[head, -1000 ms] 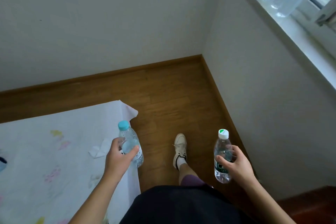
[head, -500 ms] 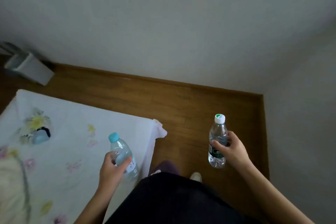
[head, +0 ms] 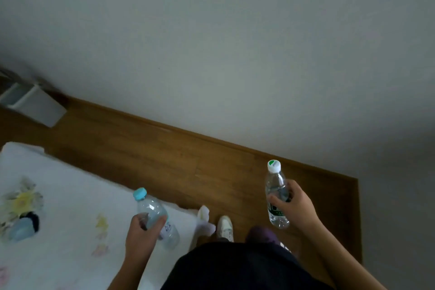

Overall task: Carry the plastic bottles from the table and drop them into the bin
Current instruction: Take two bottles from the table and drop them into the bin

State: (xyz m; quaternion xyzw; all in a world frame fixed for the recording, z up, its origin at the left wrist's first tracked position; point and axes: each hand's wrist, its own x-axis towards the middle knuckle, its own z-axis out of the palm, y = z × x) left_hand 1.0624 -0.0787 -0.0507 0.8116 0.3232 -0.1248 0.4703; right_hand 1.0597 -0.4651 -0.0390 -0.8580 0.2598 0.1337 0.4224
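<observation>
My left hand (head: 141, 231) grips a clear plastic bottle with a light blue cap (head: 154, 214), tilted, above the corner of the table with the white flowered cloth (head: 58, 195). My right hand (head: 296, 207) grips a second clear bottle with a white and green cap (head: 275, 186), upright over the wooden floor. A pale grey bin (head: 33, 103) stands on the floor at the far left, against the wall, well away from both hands.
A small blue and black object (head: 23, 226) lies on the cloth at the left. Wooden floor (head: 188, 160) runs between the table edge and the white wall. My shoe (head: 224, 228) and dark skirt fill the bottom centre.
The view has swung left: the window sill with bottles is out of sight and the bin has come into view at the far left. Both hands still hold their bottles.
</observation>
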